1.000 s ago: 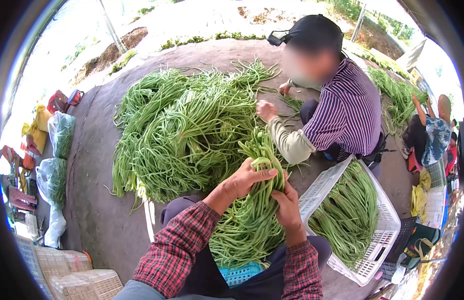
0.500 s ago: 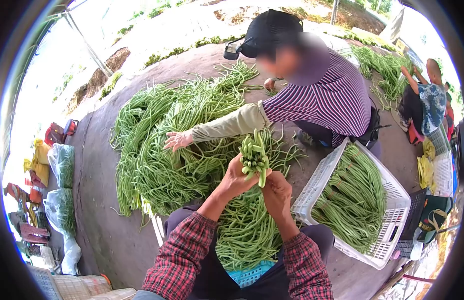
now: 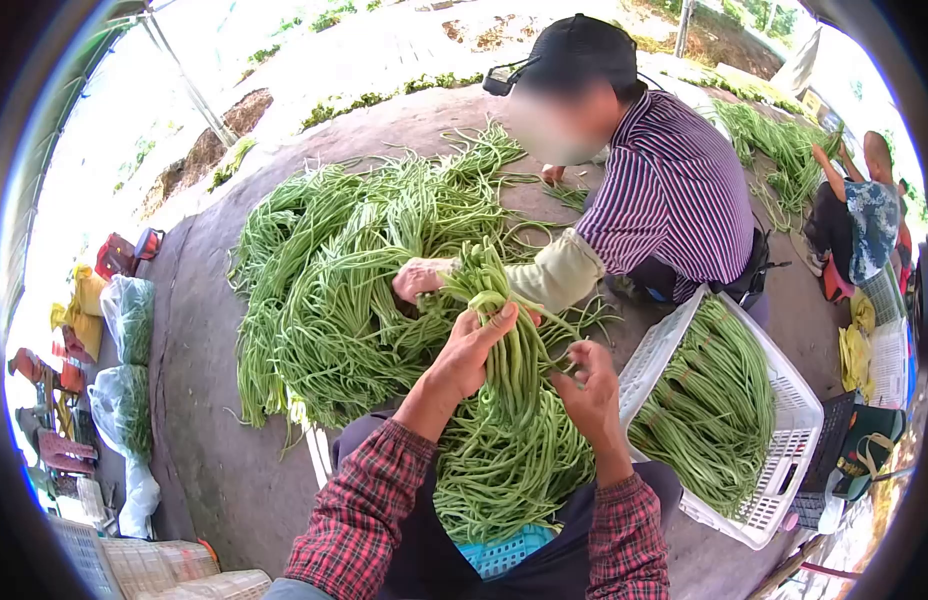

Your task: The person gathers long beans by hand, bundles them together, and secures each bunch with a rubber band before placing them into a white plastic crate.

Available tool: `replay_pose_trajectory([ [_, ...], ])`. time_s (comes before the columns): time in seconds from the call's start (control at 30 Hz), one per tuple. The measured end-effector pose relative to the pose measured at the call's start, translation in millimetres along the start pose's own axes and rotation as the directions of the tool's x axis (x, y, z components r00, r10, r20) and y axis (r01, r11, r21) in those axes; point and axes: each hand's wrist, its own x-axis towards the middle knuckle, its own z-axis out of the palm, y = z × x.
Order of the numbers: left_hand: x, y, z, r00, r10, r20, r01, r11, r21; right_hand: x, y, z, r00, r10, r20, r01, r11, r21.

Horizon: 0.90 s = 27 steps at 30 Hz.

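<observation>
A bunch of long green beans [image 3: 514, 365] hangs from my left hand [image 3: 467, 350], whose fingers are wrapped round its upper part. Just right of the bunch, my right hand [image 3: 590, 385] has its fingers curled, and a thin bean end shows near the fingertips; whether it is gripped is hard to make out. Below both hands, more loose beans [image 3: 504, 478] lie in a blue basket [image 3: 502, 553] between my knees. Beyond, a large heap of beans [image 3: 324, 290] spreads over the ground.
A co-worker in a striped shirt [image 3: 674, 190] squats ahead, one hand in the heap. To the right stands a white crate [image 3: 796, 405] with bundled beans. Plastic bags of beans [image 3: 134, 320] lie at far left. Another person [image 3: 869, 220] sits at far right near more beans.
The bunch has turned from end-on to hanging downward in my left hand. My right hand has moved away from it to the right. The co-worker's hand has moved right, into the heap.
</observation>
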Motion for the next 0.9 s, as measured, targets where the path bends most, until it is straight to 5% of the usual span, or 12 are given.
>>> replay_pose_trajectory([
  [0.03, -0.3, -1.5, 2.2, 1.000, 0.000, -0.006, 0.000, 1.000, -0.004, -0.1, -4.3, 2.8, 0.935, -0.316, -0.162, 0.257, 0.916, -0.307],
  [0.17, -0.3, -3.2, 8.6, 0.996, -0.083, -0.027, 0.082, 0.995, -0.053, -13.5, -23.0, 4.8, 0.874, -0.477, -0.090, 0.467, 0.877, -0.114],
  [0.33, 1.4, -21.6, 14.4, 0.999, 0.048, -0.003, -0.048, 0.999, 0.013, -19.0, -31.7, 23.5, 0.963, -0.269, -0.020, 0.267, 0.962, -0.054],
  [0.67, 2.8, -21.8, 23.4, 0.997, 0.051, 0.050, -0.055, 0.995, 0.083, -13.5, -14.6, 11.2, 0.973, -0.232, 0.003, 0.229, 0.962, 0.148],
  [0.73, 0.7, -20.2, 21.7, 0.999, 0.027, 0.037, -0.030, 0.996, 0.083, -14.1, -16.0, 2.5, 0.979, 0.097, 0.182, -0.149, 0.942, 0.301],
  [0.9, 2.6, -20.1, 8.7, 0.978, -0.058, 0.199, 0.030, 0.990, 0.139, -8.6, -15.2, -3.4, 0.952, 0.153, 0.266, -0.269, 0.835, 0.481],
])
